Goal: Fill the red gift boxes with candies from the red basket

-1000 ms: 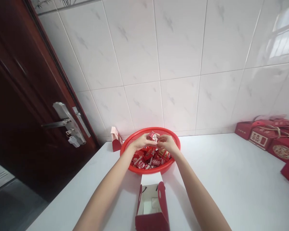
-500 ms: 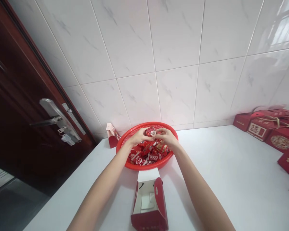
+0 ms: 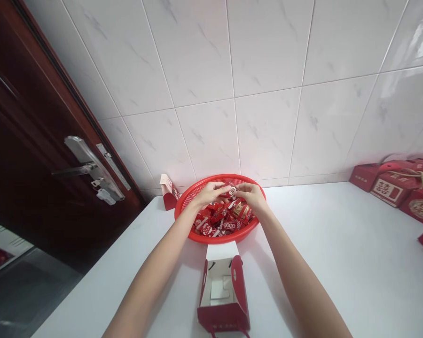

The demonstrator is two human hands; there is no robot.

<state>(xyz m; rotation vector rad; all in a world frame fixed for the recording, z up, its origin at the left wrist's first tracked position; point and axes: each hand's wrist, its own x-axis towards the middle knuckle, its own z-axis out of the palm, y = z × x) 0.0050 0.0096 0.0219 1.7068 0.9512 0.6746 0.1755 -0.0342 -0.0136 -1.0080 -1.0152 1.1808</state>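
Observation:
Over a red plastic basket (image 3: 214,240) heaped with red and gold wrapped candies (image 3: 229,226), both hands meet at a red wrapped candy (image 3: 231,192) with a pale printed mark. My left hand (image 3: 210,194) is closed around it from the left, thumb on top. From the right, the fingertips of my right hand (image 3: 252,197) pinch its edge. Whether more than one candy is between the hands, I cannot tell. In front of the basket stands a dark red paper gift box (image 3: 224,317), top open, its white inside bare of candies.
At the basket's back left stands a small red and white carton (image 3: 168,193). Several red gift boxes (image 3: 389,188) are grouped at the right by the tiled wall (image 3: 268,136). A brown door (image 3: 38,141) with a metal handle borders the white table (image 3: 324,234) on the left.
The view has shifted slightly, so the scene sits further right. The candy has turned and lowered a little between my hands, and my left fingers have moved further over it.

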